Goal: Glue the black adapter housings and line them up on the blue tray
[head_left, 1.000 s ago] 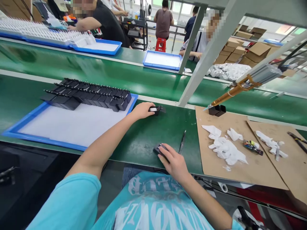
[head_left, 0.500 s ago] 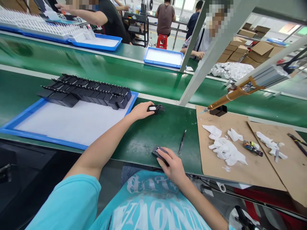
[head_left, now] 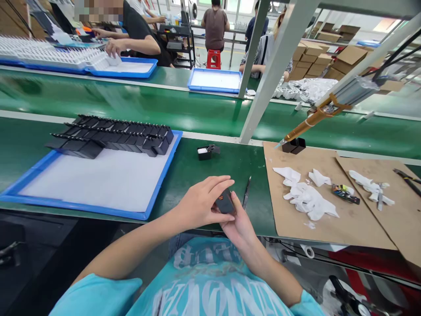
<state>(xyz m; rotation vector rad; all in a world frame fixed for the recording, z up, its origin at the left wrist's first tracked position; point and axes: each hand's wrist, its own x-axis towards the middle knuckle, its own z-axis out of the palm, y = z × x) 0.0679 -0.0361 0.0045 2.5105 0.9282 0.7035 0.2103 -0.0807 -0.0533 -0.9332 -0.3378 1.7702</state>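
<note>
Both hands meet near the front edge of the green bench. My right hand (head_left: 241,224) grips a small black part with an orange mark (head_left: 225,203), lifted off the surface. My left hand (head_left: 202,202) curls round the same part from the left, fingers on top of it. A small black piece with a white insert (head_left: 206,152) lies alone on the bench beyond them. Thin tweezers (head_left: 246,196) lie just right of the hands.
A blue tray (head_left: 82,204) with rows of black parts (head_left: 112,136) sits left. Cardboard sheets (head_left: 329,228) at right carry white scraps, a small coloured tool and black blocks under a hanging gold screwdriver (head_left: 307,124). Other people work across the conveyor.
My left hand let go of the far black piece and came back to my right hand. My right hand lifted its black part off the bench.
</note>
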